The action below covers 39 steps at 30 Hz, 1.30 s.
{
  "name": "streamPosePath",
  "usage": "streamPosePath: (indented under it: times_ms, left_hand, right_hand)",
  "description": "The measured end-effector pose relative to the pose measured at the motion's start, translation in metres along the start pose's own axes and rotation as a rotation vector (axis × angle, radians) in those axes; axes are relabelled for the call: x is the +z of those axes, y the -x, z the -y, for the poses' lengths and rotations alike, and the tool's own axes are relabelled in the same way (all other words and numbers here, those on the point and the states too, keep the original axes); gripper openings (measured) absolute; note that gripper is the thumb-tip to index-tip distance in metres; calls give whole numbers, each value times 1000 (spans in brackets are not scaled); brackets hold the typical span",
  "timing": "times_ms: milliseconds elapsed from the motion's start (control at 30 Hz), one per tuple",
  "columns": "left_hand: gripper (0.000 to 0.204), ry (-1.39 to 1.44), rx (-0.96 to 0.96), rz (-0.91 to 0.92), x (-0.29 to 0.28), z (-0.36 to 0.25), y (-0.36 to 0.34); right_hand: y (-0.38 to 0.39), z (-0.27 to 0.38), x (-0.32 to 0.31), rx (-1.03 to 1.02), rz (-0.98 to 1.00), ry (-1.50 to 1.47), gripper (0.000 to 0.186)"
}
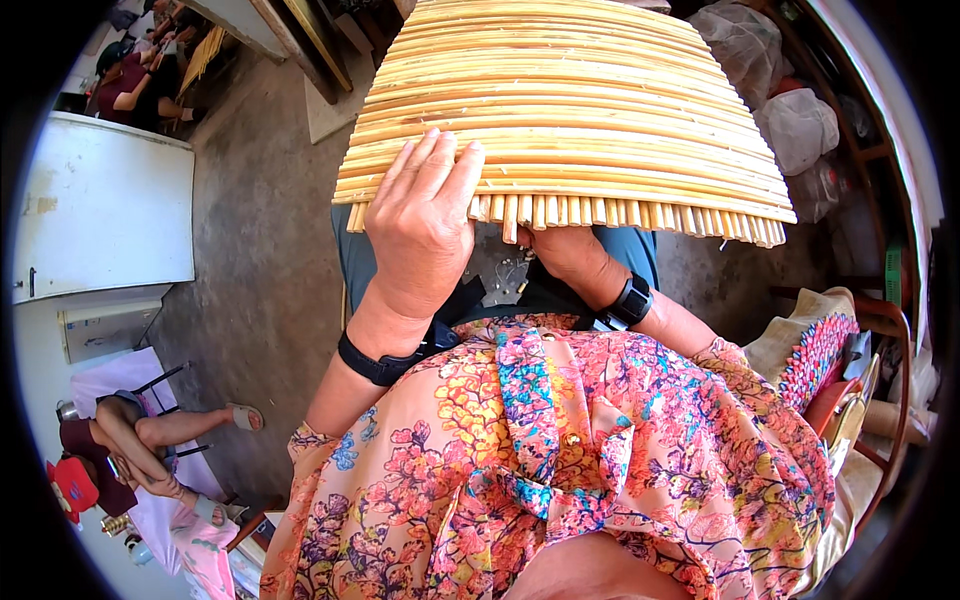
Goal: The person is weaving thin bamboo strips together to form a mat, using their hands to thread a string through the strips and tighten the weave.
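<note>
A broad panel of thin yellow sticks point(560, 110) spreads over my lap. Its upper sticks run crosswise, and a row of cut stick ends point(600, 212) pokes out from beneath along the near edge. My left hand point(425, 210) grips that edge near its left end, fingers laid over the top and thumb out of sight. Just under the edge, right of the left hand, is my right hand point(568, 252); its fingers are mostly hidden by the panel. One stick end point(510, 220) juts out lower than its neighbours, close to the right hand's fingertips.
Small pale scraps point(515, 278) lie below the panel's edge. A white cabinet point(110, 205) stands left. Nearby, a seated person's leg point(190, 430) reaches onto the concrete floor point(250, 290). Filled plastic bags point(800, 130) and a wooden chair point(895, 400) are at right.
</note>
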<state>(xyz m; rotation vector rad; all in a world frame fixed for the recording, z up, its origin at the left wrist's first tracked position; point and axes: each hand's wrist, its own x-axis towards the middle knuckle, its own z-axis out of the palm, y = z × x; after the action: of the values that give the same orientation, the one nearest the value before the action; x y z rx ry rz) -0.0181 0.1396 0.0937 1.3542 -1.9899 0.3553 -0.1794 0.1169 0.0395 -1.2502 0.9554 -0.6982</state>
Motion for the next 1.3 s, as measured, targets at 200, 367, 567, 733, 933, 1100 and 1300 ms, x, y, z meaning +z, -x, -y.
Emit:
streamPosePath:
  times_ms: [200, 367, 567, 733, 933, 1100, 1300]
  left_hand:
    - [40, -45, 31, -8, -2, -4, -1]
    - [31, -86, 35, 5, -3, -4, 5]
    - [22, -84, 70, 6, -3, -11, 1]
    - [21, -95, 77, 4, -6, -12, 1]
    - [22, -108, 93, 13, -2, -11, 4]
    - [22, -82, 69, -1, -2, -12, 3]
    - [23, -82, 93, 11, -2, -11, 4]
  right_hand:
    - [3, -28, -1, -521, -184, 751, 47]
    - [3, -44, -1, -572, -212, 777, 49]
    - [10, -38, -5, -552, -254, 642, 46]
    - [8, -38, -2, -581, -305, 613, 40]
    - [8, -38, -4, -629, -338, 732, 39]
    - [10, -34, -7, -612, -333, 726, 36]
    - [6, -34, -7, -630, -353, 737, 36]
